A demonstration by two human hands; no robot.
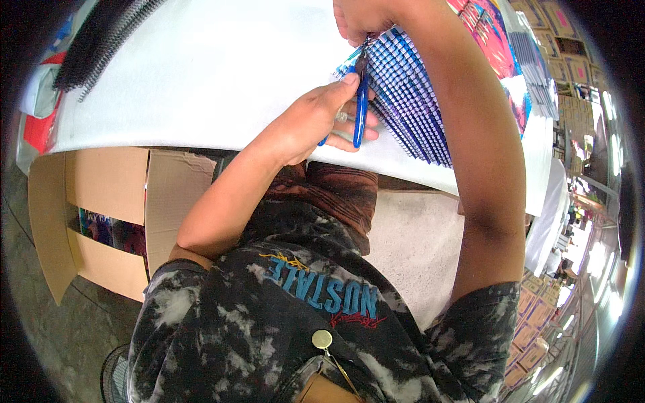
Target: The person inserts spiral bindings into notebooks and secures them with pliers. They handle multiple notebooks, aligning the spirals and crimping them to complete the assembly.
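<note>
Blue-handled pliers (361,111) rest in my left hand (319,117), the thumb against one handle and the fingers spread behind. Their dark jaws point away from me, up to the edge of a fanned stack of blue-and-white patterned notebooks (413,101) with rows of coil binding. At that far corner my right hand (359,17) is closed, its fingertips beside the jaws. Whatever it pinches is too small and covered to make out. My right forearm passes over the stack and hides part of it.
Black spiral coils (111,40) lie at the white table's (222,74) far left, near a red-and-white item (40,114). Colourful printed covers (487,40) sit at the far right. Below the table's left edge stands an open cardboard box (107,181) with printed items inside. Stacked cartons (537,316) line the right.
</note>
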